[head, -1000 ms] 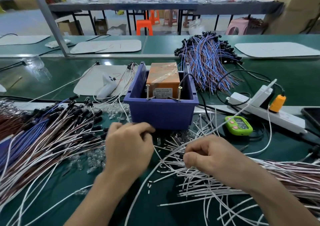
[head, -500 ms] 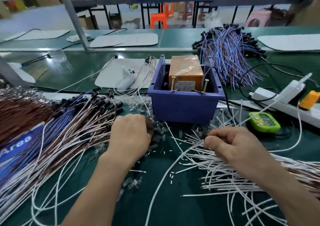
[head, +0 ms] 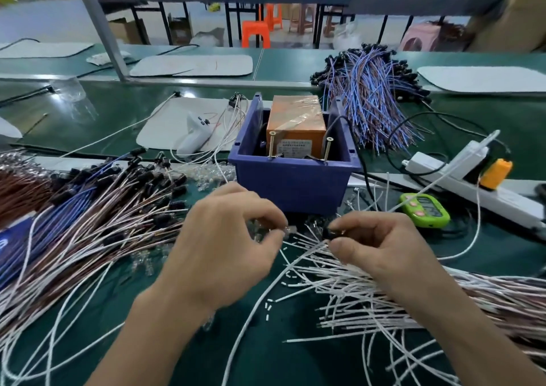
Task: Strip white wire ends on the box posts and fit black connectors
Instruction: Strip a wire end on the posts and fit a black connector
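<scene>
A blue plastic box (head: 292, 182) stands mid-table with two brass screw posts (head: 271, 145) on its front rim and an orange block (head: 295, 119) inside. Just in front of it, my left hand (head: 224, 247) pinches a small clear part at its fingertips. My right hand (head: 381, 249) pinches a small black connector (head: 330, 233) beside a white wire end. Loose white wires (head: 339, 285) fan out under and right of my right hand. Short white insulation scraps (head: 267, 309) lie between my wrists.
Finished wires with black connectors (head: 118, 208) pile at the left. A blue-and-purple wire bundle (head: 369, 96) lies behind the box on the right. A white power strip (head: 472, 184) with an orange plug (head: 495, 174), a green counter (head: 425, 210) and a white tool (head: 193, 134) surround the box.
Both hands rose from the wire pile and came together in front of the box. My right hand now holds a black connector and my left a small clear part.
</scene>
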The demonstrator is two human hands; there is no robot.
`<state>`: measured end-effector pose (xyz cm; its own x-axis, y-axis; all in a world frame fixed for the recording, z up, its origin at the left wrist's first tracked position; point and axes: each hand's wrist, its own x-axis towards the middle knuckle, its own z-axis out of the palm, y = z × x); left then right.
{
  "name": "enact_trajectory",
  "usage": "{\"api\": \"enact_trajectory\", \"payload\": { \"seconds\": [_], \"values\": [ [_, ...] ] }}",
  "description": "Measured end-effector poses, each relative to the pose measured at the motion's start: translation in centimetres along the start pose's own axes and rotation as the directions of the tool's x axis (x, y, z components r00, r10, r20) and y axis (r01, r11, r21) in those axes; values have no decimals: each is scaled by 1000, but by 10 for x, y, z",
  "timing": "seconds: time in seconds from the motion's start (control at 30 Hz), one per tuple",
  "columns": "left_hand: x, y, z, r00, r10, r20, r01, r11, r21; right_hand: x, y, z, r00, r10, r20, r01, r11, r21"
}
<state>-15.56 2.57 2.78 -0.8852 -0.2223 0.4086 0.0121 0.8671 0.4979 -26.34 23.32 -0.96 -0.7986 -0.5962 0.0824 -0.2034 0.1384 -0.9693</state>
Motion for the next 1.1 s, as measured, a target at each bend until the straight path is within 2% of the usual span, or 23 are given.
{"api": "enact_trajectory", "payload": {
  "seconds": [0.13,0.27,0.4,0.53,0.8,1.1],
  "values": [
    [-6,20,12,997,65,29,-65,998,-15,0,-4,-1,998,16,53,-21,995,97],
    [-8,22,15,998,58,-17,-60,984,-170,0,-6,-4,995,19,98,-41,973,228],
    [-9,22,15,995,52,-87,-75,957,-279,0,-5,-11,974,35,225,-120,918,377],
    [-10,22,16,992,82,-99,-114,918,-381,-1,-6,-18,943,6,334,-169,871,461],
    [-10,26,21,990,106,-92,-138,863,-486,1,-2,-17,933,15,361,-210,836,507],
    [-11,28,23,990,76,-117,-123,869,-479,2,-5,-21,918,2,396,-270,736,621]
  ]
}}
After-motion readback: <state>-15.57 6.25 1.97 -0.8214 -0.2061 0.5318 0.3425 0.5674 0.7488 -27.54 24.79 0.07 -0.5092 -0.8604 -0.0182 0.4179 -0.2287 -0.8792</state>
